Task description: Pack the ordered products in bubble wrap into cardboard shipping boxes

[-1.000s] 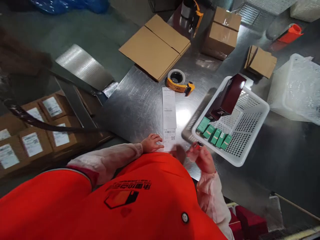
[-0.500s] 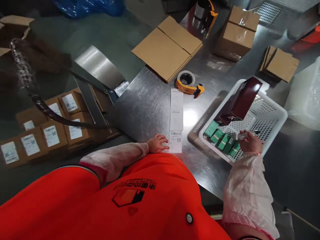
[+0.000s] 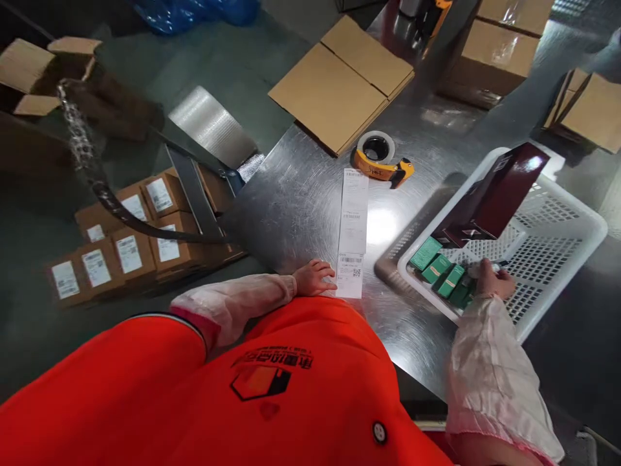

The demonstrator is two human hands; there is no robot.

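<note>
My left hand point(image 3: 315, 278) rests on the near edge of the metal table, fingers loosely spread and holding nothing. Just right of its fingertips lies a long strip of white printed labels point(image 3: 353, 223) with barcodes. My right hand point(image 3: 495, 283) reaches into a white plastic basket point(image 3: 577, 217), fingers closed around a small translucent item whose kind I cannot make out. Several small green boxes point(image 3: 438, 268) stand in a row along the basket's near left side, beside that hand. Behind them a long dark-red box point(image 3: 509, 191) leans across the basket.
An orange tape dispenser point(image 3: 383, 169) sits beyond the labels. Flat cardboard sheets point(image 3: 342, 84) overhang the table's left edge. A taped carton point(image 3: 495, 55) and folded cardboard point(image 3: 594, 110) stand farther back. Labelled cartons point(image 3: 129, 252) are stacked at left, near a dark curved bar point(image 3: 116, 210).
The view has shifted left. My right hand has moved slightly leftward and down toward the green boxes, still closed on the translucent item. My left hand has stayed beside the labels.
</note>
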